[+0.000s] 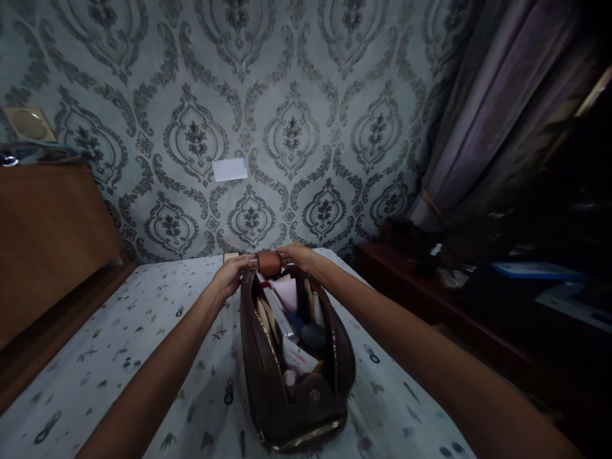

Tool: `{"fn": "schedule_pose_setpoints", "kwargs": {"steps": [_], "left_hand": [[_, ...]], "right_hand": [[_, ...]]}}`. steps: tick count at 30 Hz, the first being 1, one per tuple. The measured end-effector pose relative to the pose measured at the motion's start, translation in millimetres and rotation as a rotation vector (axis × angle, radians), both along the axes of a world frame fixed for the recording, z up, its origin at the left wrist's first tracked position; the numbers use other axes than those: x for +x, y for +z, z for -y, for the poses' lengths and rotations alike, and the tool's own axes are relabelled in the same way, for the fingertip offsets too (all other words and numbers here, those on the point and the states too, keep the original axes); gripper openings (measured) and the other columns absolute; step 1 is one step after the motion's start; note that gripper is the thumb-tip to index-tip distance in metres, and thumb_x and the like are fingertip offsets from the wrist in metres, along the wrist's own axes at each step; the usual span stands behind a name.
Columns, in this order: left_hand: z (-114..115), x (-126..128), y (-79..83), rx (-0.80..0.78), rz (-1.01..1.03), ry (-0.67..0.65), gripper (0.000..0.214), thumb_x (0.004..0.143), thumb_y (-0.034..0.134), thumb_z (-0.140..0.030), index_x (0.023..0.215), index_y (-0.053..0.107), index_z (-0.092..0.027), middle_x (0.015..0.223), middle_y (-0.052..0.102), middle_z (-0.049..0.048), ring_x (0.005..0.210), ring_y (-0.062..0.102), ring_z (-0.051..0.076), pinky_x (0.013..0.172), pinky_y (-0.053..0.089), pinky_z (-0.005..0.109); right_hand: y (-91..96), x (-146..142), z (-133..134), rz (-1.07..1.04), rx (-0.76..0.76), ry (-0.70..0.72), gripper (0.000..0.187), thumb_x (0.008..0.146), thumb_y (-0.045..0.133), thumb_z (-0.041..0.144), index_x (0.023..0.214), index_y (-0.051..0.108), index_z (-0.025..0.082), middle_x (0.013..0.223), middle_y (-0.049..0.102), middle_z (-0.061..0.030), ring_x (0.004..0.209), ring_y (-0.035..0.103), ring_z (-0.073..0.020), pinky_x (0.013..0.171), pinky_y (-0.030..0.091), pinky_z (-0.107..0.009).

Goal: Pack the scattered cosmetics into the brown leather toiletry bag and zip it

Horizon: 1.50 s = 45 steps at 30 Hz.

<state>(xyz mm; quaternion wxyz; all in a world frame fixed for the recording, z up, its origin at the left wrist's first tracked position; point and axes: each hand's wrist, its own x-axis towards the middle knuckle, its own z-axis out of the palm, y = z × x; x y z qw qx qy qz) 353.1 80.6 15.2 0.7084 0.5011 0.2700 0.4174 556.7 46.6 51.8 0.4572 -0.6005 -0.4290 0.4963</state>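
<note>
A dark brown zip pouch stands open on the patterned sheet in front of me, filled with several tubes and small cosmetic items. Both my arms reach over it to its far end. My left hand and my right hand pinch a small round brown object between them, just above the pouch's far rim. Fingers of both hands are closed against that object. A small pale thing lies just beyond my left hand, partly hidden.
A wooden cabinet stands at the left against the damask wallpaper. A white card sticks on the wall. Purple curtains hang at the right above a dark low shelf with clutter.
</note>
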Motion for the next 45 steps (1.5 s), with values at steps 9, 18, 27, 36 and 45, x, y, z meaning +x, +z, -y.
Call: {"fn": "schedule_pose_setpoints", "kwargs": {"steps": [9,18,27,36,45], "left_hand": [[16.6,-3.6,18.8,0.062,-0.009,0.038,0.015,0.068,0.080,-0.023,0.079,0.073,-0.016,0.076,0.076,0.0059,0.073,0.071,0.018,0.076,0.054,0.028],[19.4,9.9,25.3,0.184,-0.083,0.107,0.039,0.061,0.085,-0.029,0.096,0.070,-0.017,0.078,0.074,0.0029,0.072,0.068,0.019,0.071,0.052,0.030],[34.1,10.4,37.1,0.340,-0.135,0.158,0.030,0.056,0.078,-0.016,0.084,0.067,-0.020,0.069,0.066,-0.0035,0.066,0.060,0.014,0.065,0.045,0.024],[45.2,12.8,36.3,0.398,-0.141,0.185,0.020,0.058,0.072,-0.014,0.078,0.071,-0.020,0.074,0.070,-0.0009,0.076,0.064,0.018,0.075,0.049,0.028],[64.6,5.1,41.1,0.428,-0.172,0.154,0.014,0.060,0.073,-0.017,0.073,0.075,-0.021,0.075,0.073,0.0004,0.078,0.065,0.021,0.082,0.050,0.031]], "right_hand": [[1.8,1.4,7.7,0.006,0.084,0.076,0.032,0.096,0.062,0.033,0.123,0.061,0.016,0.121,0.064,-0.0088,0.101,0.066,-0.0214,0.085,0.058,-0.041],[4.5,0.4,21.6,0.020,0.248,0.112,0.023,0.095,0.063,0.031,0.112,0.064,0.014,0.111,0.066,-0.0065,0.095,0.066,-0.0189,0.082,0.057,-0.038],[8.5,-0.1,35.5,-0.016,0.422,0.073,0.023,0.072,0.076,0.024,0.089,0.063,0.020,0.079,0.066,0.0038,0.076,0.060,-0.0127,0.071,0.046,-0.025],[18.4,-4.8,65.0,0.051,0.544,0.111,0.027,0.059,0.081,0.037,0.073,0.065,0.019,0.072,0.069,0.0017,0.072,0.061,-0.0158,0.066,0.046,-0.026],[16.6,-4.6,93.4,0.155,0.564,0.151,0.029,0.058,0.082,0.039,0.075,0.069,0.019,0.074,0.070,0.0005,0.070,0.064,-0.0171,0.067,0.051,-0.028]]}}
